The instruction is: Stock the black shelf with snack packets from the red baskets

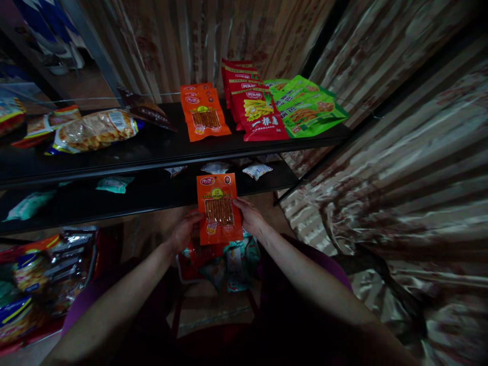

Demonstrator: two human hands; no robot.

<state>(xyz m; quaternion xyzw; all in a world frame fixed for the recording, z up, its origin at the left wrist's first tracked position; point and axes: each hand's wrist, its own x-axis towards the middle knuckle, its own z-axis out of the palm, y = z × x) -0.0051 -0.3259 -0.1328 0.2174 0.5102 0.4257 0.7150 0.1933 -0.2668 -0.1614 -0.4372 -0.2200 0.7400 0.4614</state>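
An orange snack packet (219,209) with a clear window is held upright in front of me, its printed face towards me. My left hand (186,230) grips its left edge, and my right hand (249,213) pinches the right edge; the fingers behind the packet are hidden. On the upper shelf, beyond the held packet, lie matching orange packets (206,118). To their right are overlapping red snack packets (257,107) and green snack packets (308,107). Below my hands, a red container (189,274) holds teal packets (237,264).
The black upper shelf (160,147) also bears a clear bag of golden snacks (93,131) and a brown packet (148,109). Small white packets (257,170) and teal packets (114,184) lie on the lower shelf. A red crate (93,264) of snacks stands left; a patterned curtain (400,168) hangs right.
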